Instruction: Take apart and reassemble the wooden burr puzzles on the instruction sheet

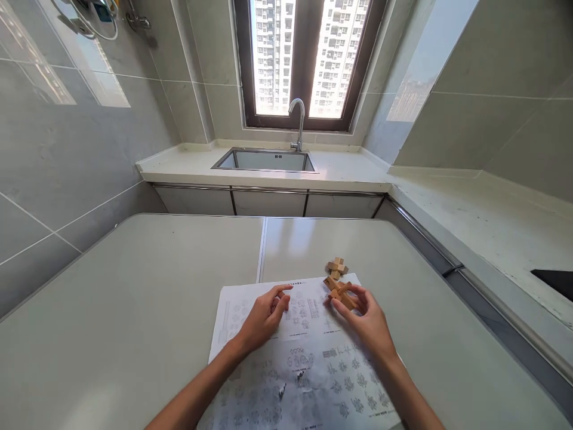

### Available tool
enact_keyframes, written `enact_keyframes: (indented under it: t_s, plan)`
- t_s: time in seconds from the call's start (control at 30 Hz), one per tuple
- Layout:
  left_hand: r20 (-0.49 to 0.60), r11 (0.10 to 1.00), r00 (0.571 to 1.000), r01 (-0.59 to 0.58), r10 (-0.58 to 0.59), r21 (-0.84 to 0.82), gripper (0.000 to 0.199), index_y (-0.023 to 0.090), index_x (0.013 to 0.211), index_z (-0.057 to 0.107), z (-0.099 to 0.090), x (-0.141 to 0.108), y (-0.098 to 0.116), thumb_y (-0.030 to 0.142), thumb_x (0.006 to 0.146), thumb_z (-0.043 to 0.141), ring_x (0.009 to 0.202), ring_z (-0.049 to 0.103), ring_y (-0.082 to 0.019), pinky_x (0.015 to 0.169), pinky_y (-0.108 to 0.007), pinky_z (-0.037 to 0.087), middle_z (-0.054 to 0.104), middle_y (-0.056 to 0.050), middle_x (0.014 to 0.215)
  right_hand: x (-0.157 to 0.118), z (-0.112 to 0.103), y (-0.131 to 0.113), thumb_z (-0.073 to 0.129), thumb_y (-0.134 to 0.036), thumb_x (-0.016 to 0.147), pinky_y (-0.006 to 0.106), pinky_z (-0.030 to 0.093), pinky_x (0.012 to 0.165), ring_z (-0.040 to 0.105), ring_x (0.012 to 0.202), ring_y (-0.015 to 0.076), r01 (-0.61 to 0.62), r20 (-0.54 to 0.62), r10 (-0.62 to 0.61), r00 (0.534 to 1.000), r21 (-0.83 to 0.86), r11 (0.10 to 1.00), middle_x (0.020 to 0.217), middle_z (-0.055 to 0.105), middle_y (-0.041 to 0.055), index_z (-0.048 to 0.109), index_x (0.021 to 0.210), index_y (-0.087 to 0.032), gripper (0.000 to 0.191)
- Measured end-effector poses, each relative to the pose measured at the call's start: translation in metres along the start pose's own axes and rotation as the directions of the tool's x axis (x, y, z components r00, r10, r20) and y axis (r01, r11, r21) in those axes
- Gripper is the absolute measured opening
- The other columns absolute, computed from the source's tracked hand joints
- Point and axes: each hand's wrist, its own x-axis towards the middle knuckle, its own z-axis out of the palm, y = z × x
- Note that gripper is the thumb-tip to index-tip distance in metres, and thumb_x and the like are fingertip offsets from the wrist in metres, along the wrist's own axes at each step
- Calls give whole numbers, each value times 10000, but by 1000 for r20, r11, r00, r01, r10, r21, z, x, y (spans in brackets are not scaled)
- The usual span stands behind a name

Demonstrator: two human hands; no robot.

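My right hand (364, 313) has its thumb and fingers closed on a wooden puzzle (342, 294) made of interlocking blocks, at the upper right of a printed sheet (308, 340). Just beyond it stands a second, smaller wooden puzzle (337, 266), by the sheet's top edge. Over the upper left of the sheet is my left hand (268, 310), with nothing in it; its index finger points right and its thumb is apart from it. Small line drawings cover the sheet.
The sheet lies on a pale table (156, 286) with a seam down its middle. Past the table are a counter (349, 170), a sink (268, 160) and a faucet (299, 122) under a window. Another counter (505, 221) runs along the right.
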Motion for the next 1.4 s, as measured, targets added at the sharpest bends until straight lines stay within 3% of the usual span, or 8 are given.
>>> enact_keyframes:
  t_s: [0.13, 0.33, 0.57, 0.8, 0.97, 1.1, 1.27, 1.4]
  plan:
    - [6, 1000, 1000, 7, -7, 11, 488, 157, 1213, 675, 0, -1, 2, 563, 1036, 470, 560, 395, -113, 542, -228, 340, 569, 18, 739, 13, -19, 10, 890, -555, 694, 448, 564, 1027, 710, 1195, 323, -130, -54, 129, 990, -1, 992, 1272, 753, 138, 630, 1217, -196, 686]
    - [15, 1000, 1000, 3, -3, 14, 448, 170, 1145, 678, 1, -2, 4, 544, 1038, 457, 546, 423, -110, 534, -230, 367, 596, 11, 753, 18, -32, 12, 848, -625, 709, 407, 593, 913, 712, 1167, 327, -227, -113, 219, 969, -67, 971, 1316, 725, 146, 641, 1231, -210, 698]
    - [10, 1000, 1000, -5, 4, 28, 416, 167, 1113, 675, 2, -3, 6, 509, 1048, 448, 548, 420, -105, 523, -225, 353, 601, 5, 759, 16, -32, 18, 819, -636, 730, 357, 611, 804, 711, 1148, 317, -194, -116, 186, 976, -64, 979, 1361, 703, 145, 609, 1300, -215, 739]
    - [11, 999, 1000, 11, -11, 46, 392, 170, 1098, 680, 3, -3, 11, 492, 1041, 463, 553, 430, -109, 527, -222, 365, 609, 4, 750, -28, -35, 21, 746, -616, 825, 379, 586, 920, 617, 1275, 322, -78, -199, 47, 979, -148, 986, 1548, 504, 171, 370, 1541, -215, 902]
    - [18, 998, 1000, 19, -20, 67, 388, 180, 1085, 696, 2, -1, 8, 497, 1039, 476, 567, 441, -118, 546, -231, 368, 620, 4, 736, -77, -29, 28, 700, -620, 859, 439, 557, 858, 661, 1071, 332, -80, -382, -30, 924, -268, 960, 1407, 591, 162, 522, 1391, -228, 685]
    - [16, 997, 1000, 16, -18, 78, 383, 175, 1082, 699, 2, 0, 6, 487, 1038, 481, 579, 446, -123, 552, -233, 372, 618, 0, 722, -89, -20, 32, 603, -597, 932, 424, 544, 831, 669, 946, 297, 31, -196, -109, 975, -363, 931, 1217, 693, 97, 669, 1105, -254, 390]
    - [32, 996, 999, 27, -30, 85, 374, 176, 1071, 707, 2, 1, 6, 487, 1031, 504, 597, 463, -126, 553, -233, 378, 622, -5, 722, -69, -17, 24, 569, -535, 972, 436, 542, 916, 653, 1128, 320, 148, -14, -168, 986, -400, 905, 1273, 665, 106, 674, 1135, -257, 338]
    - [34, 996, 998, 42, -45, 80, 393, 185, 1074, 711, 1, 1, 5, 507, 1037, 488, 599, 465, -129, 556, -234, 387, 618, -4, 719, -57, -17, 17, 548, -521, 986, 408, 566, 792, 679, 1064, 307, 132, 42, -126, 991, -427, 895, 1351, 636, 115, 674, 1154, -269, 327]
